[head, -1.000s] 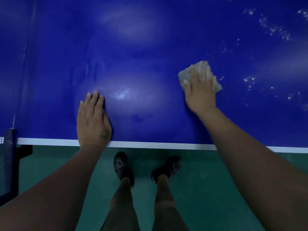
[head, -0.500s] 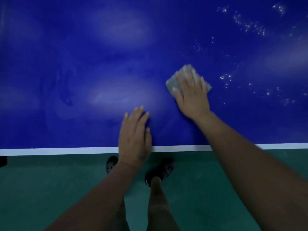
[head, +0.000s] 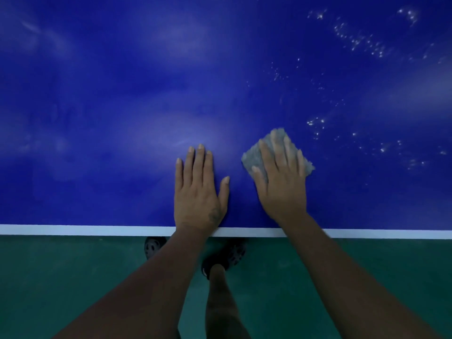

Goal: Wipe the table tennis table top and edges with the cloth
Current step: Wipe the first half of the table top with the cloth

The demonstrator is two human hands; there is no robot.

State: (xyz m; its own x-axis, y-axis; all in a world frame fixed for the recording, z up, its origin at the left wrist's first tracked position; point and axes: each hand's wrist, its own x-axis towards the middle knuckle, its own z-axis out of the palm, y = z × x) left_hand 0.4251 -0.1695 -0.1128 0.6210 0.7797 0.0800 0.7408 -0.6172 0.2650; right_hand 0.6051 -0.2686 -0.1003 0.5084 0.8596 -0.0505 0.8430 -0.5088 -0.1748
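The blue table tennis table top [head: 122, 106] fills the upper part of the view, with its white edge line [head: 73, 230] running across below. A grey folded cloth [head: 252, 157] lies flat on the top near that edge. My right hand [head: 281, 182] presses down on the cloth with straight, spread fingers; most of the cloth is hidden under it. My left hand [head: 198, 192] rests flat on the bare blue surface just left of the cloth, fingers straight, wrist over the white edge.
Shiny droplets [head: 362, 42] speckle the table at the upper right and to the right of the cloth. Smeared streaks show on the left part. Below the edge is green floor [head: 61, 277], with my dark shoes [head: 230, 255] under the table edge.
My right hand has drawn the cloth back toward the near edge. My left hand has slid right along the table and now lies close beside the cloth. The net post at left has left the view.
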